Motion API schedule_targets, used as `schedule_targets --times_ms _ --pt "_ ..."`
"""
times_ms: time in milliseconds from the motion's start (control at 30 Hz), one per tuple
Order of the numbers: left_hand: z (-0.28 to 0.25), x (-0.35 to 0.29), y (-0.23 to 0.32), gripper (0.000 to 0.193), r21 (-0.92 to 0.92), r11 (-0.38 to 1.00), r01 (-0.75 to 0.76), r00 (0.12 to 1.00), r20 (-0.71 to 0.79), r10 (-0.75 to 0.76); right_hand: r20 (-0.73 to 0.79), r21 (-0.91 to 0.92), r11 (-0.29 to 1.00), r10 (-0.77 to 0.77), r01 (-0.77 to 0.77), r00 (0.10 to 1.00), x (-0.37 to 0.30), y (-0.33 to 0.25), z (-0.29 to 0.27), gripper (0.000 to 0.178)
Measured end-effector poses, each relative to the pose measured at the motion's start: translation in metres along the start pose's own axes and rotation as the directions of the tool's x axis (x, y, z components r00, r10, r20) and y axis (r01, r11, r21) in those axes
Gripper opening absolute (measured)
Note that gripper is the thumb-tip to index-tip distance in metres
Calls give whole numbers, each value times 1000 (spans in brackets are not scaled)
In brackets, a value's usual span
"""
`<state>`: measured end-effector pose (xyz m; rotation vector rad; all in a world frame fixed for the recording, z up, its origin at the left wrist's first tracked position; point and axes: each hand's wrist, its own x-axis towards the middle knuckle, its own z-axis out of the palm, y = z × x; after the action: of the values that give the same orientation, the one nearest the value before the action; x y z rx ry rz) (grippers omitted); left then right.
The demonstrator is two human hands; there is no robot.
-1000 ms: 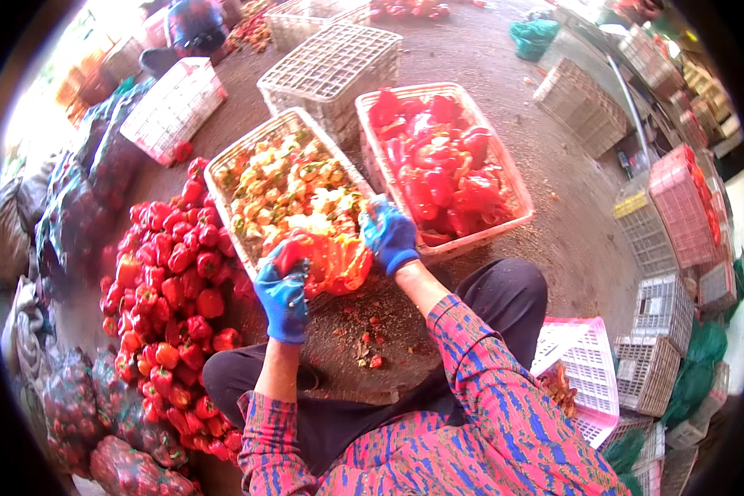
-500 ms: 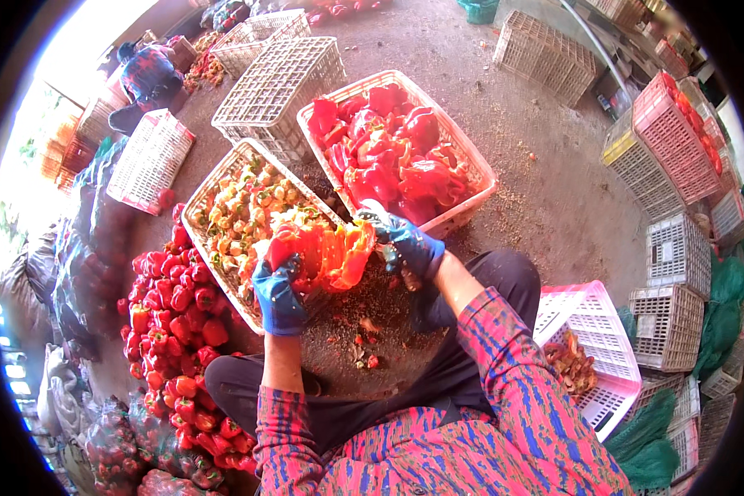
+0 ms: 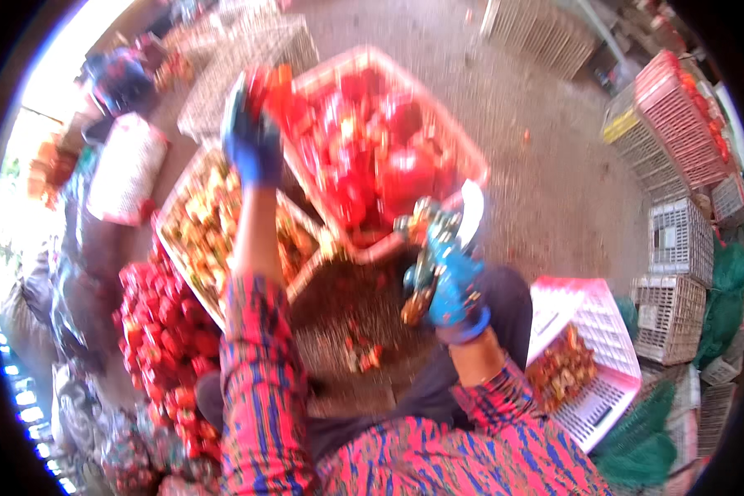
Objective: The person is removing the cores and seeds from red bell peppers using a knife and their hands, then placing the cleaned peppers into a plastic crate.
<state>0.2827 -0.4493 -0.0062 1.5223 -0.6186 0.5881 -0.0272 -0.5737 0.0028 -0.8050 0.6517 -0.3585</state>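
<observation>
My left hand (image 3: 255, 145), in a blue glove, is stretched forward to the far left corner of the crate of opened red peppers (image 3: 384, 66). It grips a red bell pepper (image 3: 274, 93), blurred by motion. Beneath that forearm stands a crate of pale pepper cores (image 3: 194, 227). My right hand (image 3: 448, 277), in a wet, bit-strewn blue glove, is raised above my right knee. Its fingers are wrapped round a small knife (image 3: 471, 213) with a pale curved blade; a brown end, seemingly its handle, pokes out below the fingers.
Whole red peppers (image 3: 161, 322) are heaped at the left beside filled bags (image 3: 83, 281). A tilted pink-and-white crate (image 3: 608, 355) holds brownish scraps (image 3: 564, 372) on my right. Stacked crates (image 3: 678, 248) and green netting (image 3: 641, 434) line the right side. Another person (image 3: 117, 83) crouches far left.
My left hand has carried the pepper forward, from above the cores to the red pepper crate. My right hand has drawn back toward my knee with the knife. The view has shifted slightly.
</observation>
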Motion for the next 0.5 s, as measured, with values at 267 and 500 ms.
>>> schedule_targets --times_ms 267,500 --pt "-19 -94 -91 50 567 823 35 821 453 -347 -78 -78 994 68 -74 995 -8 8 -20 28" --pt "-97 -333 82 15 362 639 679 694 -30 -720 -108 -147 985 75 -91 991 -14 12 -19 28"
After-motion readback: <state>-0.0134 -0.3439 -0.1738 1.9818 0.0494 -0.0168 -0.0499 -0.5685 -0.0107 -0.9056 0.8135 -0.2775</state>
